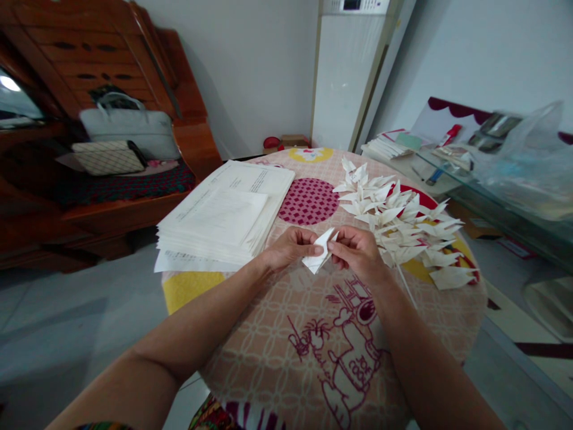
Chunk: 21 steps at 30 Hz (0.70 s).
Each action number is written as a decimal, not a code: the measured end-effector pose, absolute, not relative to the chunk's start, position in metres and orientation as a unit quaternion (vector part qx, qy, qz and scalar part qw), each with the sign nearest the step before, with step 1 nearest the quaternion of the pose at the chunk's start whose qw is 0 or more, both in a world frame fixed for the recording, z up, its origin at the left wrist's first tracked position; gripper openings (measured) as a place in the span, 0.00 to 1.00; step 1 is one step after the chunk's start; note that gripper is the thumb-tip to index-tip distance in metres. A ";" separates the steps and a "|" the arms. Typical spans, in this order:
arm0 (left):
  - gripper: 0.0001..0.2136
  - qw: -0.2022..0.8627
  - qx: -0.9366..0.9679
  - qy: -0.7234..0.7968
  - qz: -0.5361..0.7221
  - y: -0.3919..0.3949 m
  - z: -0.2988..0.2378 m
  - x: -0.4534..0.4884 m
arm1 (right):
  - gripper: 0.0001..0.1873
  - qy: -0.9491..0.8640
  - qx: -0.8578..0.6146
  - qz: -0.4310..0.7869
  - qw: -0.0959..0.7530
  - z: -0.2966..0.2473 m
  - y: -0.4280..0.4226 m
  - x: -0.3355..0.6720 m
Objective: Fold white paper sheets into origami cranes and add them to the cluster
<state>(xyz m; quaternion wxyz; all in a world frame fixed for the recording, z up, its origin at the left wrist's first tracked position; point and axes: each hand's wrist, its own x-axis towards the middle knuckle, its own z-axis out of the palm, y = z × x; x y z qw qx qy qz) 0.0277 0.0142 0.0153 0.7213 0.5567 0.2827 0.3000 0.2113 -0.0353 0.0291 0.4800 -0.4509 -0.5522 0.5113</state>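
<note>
A small folded piece of white paper is held between both hands above the round table. My left hand pinches its left side with closed fingers. My right hand grips its right side, fingers curled. Just right of my right hand lies a heap of several folded white paper shapes. To the left of my left hand sits a thick stack of white paper sheets.
The table wears a pink cartoon-print cloth. A wooden bench with a grey bag and a checked bag stands at the left. At the right a glass shelf carries clutter and a plastic bag. A white appliance stands at the back.
</note>
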 end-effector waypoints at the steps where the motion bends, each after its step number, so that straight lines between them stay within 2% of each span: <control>1: 0.20 0.727 0.551 0.281 0.299 0.014 0.015 0.028 | 0.12 -0.552 -0.447 0.509 0.486 0.030 -0.035 0.211; 7: 0.19 0.749 0.537 0.268 0.280 0.012 0.017 0.029 | 0.11 -0.554 -0.434 0.508 0.497 0.033 -0.036 0.212; 21: 0.18 0.715 0.573 0.278 0.289 0.013 0.016 0.027 | 0.14 -0.526 -0.481 0.516 0.475 0.034 -0.039 0.210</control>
